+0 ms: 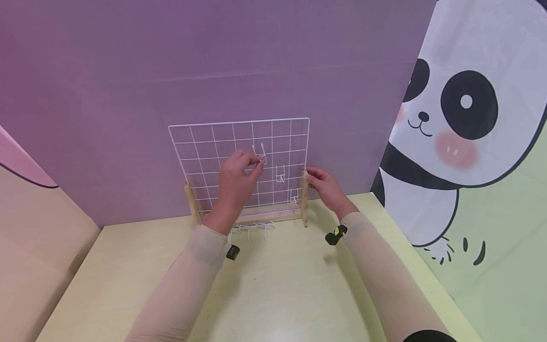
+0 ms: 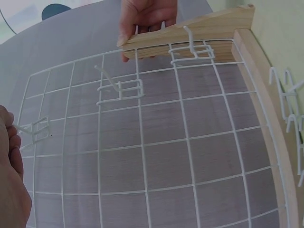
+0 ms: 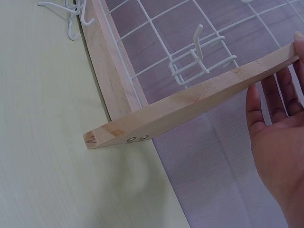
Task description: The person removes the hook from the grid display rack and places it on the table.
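A white wire grid panel (image 1: 239,122) stands in a wooden stand (image 1: 304,199) at the back of the table. My left hand (image 1: 239,178) pinches a white wire hook (image 2: 40,129) at the grid's upper middle, its prong between thumb and fingertips. The hook's frame lies against the grid wires; whether it is latched I cannot tell. My right hand (image 1: 328,187) holds the top of the stand's right upright (image 3: 204,97), thumb and fingers on either side. Two more hooks hang on the grid: a middle one (image 2: 121,90) and a lower one (image 3: 194,66) near that upright.
Several loose white hooks (image 1: 252,228) lie on the table in front of the stand's base bar. Behind the grid rises a purple wall covering (image 1: 128,104), with a panda picture (image 1: 466,104) to the right. The pale tabletop (image 1: 273,294) extends toward me.
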Demonstrator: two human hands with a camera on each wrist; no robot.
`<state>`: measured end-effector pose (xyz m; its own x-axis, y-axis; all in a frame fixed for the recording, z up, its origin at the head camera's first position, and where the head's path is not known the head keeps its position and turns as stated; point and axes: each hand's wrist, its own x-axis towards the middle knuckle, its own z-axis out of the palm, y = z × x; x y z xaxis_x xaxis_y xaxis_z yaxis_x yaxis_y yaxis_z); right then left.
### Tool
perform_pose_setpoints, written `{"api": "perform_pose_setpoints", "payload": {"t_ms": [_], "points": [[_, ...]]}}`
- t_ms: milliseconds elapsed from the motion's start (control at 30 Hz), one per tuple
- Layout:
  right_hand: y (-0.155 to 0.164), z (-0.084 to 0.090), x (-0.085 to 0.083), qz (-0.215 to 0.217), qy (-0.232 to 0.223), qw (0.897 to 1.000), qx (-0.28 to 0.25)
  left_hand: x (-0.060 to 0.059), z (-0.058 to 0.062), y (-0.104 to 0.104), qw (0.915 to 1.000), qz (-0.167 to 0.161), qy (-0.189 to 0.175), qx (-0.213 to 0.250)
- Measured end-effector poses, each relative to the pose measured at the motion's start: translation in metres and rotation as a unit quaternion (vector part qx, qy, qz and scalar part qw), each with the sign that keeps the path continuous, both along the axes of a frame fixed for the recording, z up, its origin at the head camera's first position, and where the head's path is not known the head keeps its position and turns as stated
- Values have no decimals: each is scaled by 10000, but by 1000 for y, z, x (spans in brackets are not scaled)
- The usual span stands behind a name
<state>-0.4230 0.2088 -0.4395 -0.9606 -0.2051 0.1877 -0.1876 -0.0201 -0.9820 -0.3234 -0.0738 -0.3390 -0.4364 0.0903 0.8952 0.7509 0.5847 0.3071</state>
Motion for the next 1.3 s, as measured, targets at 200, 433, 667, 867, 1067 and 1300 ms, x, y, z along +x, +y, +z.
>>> {"api": "perform_pose_setpoints", "payload": {"t_ms": [200, 433, 667, 867, 1067, 1300], "points": [[0, 1, 1, -23, -23, 10000, 40, 2, -11, -1, 9998, 62, -153, -56], [1, 1, -1, 14, -26, 10000, -14, 4, -23, -3, 9996, 99, -237, -115], [1, 1, -1, 23, 30, 10000, -49, 6, -33, -5, 9996, 58, -225, -182], [0, 0, 0, 9, 72, 10000, -23, 8, -41, -6, 9990, -26, -396, -192], [1, 0, -1, 13, 11, 10000, -20, 11, -49, -7, 9983, -13, -540, -234], [2, -1, -2, 29, 13, 10000, 19, 11, -61, -7, 9980, 75, -570, -277]]}}
